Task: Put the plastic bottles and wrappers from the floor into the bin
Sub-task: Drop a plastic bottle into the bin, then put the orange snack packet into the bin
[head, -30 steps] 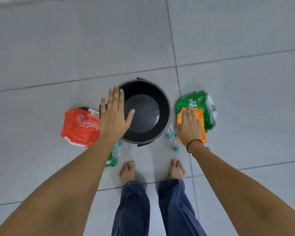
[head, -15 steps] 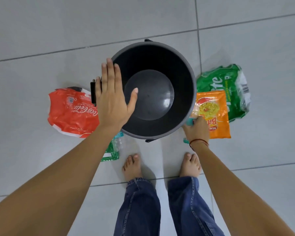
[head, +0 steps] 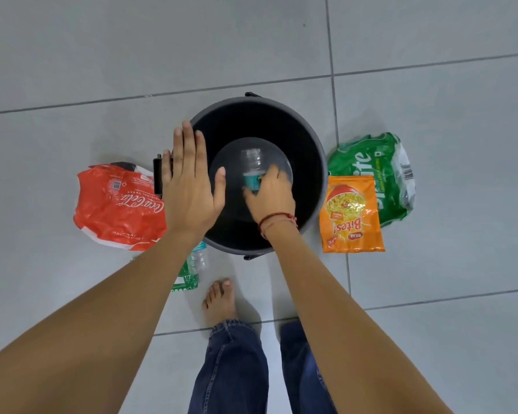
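Note:
A round black bin (head: 308,138) stands on the grey tile floor. My right hand (head: 271,194) is over the bin's mouth, shut on a small clear plastic bottle (head: 251,167) with a teal label. My left hand (head: 190,182) hovers flat and open over the bin's left rim, holding nothing. A red Coca-Cola wrapper (head: 117,206) lies left of the bin. An orange snack packet (head: 351,215) and a green Sprite wrapper (head: 380,171) lie to its right. Another clear bottle with a green label (head: 192,268) lies near the bin's front left, partly hidden by my left forearm.
My bare left foot (head: 219,297) and jeans-clad legs (head: 234,369) stand just in front of the bin. Grey tiles (head: 102,55) with dark grout lines spread all around.
My right hand picked the teal-labelled bottle up from the floor right of the bin and brought it over the bin's mouth. My left hand stayed flat above the left rim.

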### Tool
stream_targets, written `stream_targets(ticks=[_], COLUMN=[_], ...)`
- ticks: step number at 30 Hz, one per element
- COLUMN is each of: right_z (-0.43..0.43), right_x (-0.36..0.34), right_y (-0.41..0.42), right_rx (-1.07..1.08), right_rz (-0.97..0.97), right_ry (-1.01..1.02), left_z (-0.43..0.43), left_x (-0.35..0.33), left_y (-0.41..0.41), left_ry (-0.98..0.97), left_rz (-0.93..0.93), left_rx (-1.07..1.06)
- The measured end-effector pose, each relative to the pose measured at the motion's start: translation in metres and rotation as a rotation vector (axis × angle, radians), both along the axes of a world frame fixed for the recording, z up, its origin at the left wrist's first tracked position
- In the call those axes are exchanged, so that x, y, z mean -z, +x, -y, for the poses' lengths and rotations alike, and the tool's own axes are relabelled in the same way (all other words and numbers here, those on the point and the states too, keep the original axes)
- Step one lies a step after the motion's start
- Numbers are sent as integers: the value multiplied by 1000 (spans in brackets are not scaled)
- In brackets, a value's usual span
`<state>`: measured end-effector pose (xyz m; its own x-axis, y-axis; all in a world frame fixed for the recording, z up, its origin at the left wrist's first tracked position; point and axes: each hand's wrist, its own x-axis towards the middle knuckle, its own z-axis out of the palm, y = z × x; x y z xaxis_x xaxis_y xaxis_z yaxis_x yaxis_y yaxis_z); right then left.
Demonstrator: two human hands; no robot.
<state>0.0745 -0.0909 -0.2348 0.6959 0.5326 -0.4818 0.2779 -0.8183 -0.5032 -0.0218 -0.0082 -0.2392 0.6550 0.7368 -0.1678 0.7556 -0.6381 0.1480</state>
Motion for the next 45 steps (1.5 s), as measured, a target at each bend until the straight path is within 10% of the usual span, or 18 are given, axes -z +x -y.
stream_targets(ticks=[6, 11, 15, 31, 39, 45], right_z=[54, 153, 177, 82, 17, 23], right_x=[-13, 75, 102, -109, -3, -24], right_y=[56, 103, 112, 49, 15, 51], right_rx=[299, 500, 488, 343, 127, 272], right_rz=[610, 91, -76, 442, -123, 395], right_ry=[439, -414, -625, 536, 55, 453], left_z=[1, 0, 2, -4, 3, 2], left_x=[1, 3, 6, -4, 2, 0], left_y=[0, -1, -2, -4, -14, -13], left_ry=[-1, 21, 30, -99, -43, -23], left_rz=[-4, 6, 25, 158, 103, 58], left_rx=[-7, -5, -5, -44, -91, -78])
